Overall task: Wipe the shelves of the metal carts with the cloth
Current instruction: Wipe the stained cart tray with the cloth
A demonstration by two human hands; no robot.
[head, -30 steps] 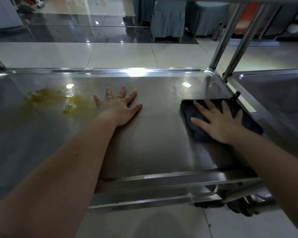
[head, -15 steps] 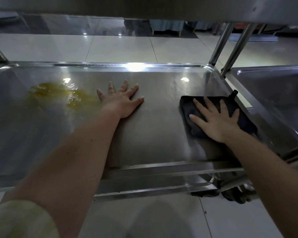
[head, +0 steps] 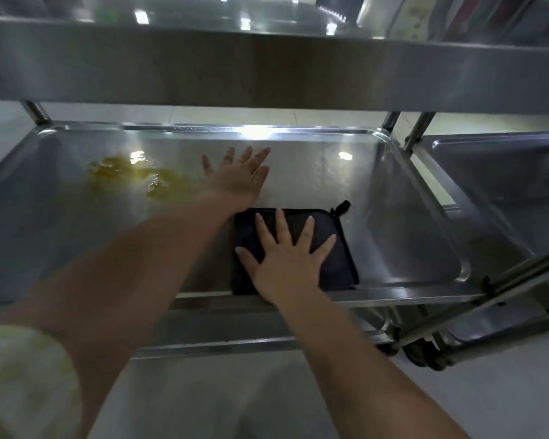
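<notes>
A dark folded cloth point(head: 336, 261) lies on the middle shelf point(head: 393, 217) of a steel cart, close to the shelf's front rim. My right hand point(head: 287, 258) presses flat on the cloth with its fingers spread. My left hand point(head: 238, 179) rests flat on the bare shelf just beyond the cloth, fingers straight. A yellow-brown spill point(head: 133, 177) covers the shelf to the left of my left hand.
The cart's upper shelf point(head: 267, 64) hangs low across the top of the view. A second steel cart point(head: 504, 191) stands against the right side, with upright posts point(head: 415, 134) between the two. Castor wheels point(head: 425, 356) sit below on the pale tiled floor.
My right hand has slid the cloth left along the shelf, from its right end to the middle. My left hand has stayed flat in about the same place. The view has dropped under the upper shelf.
</notes>
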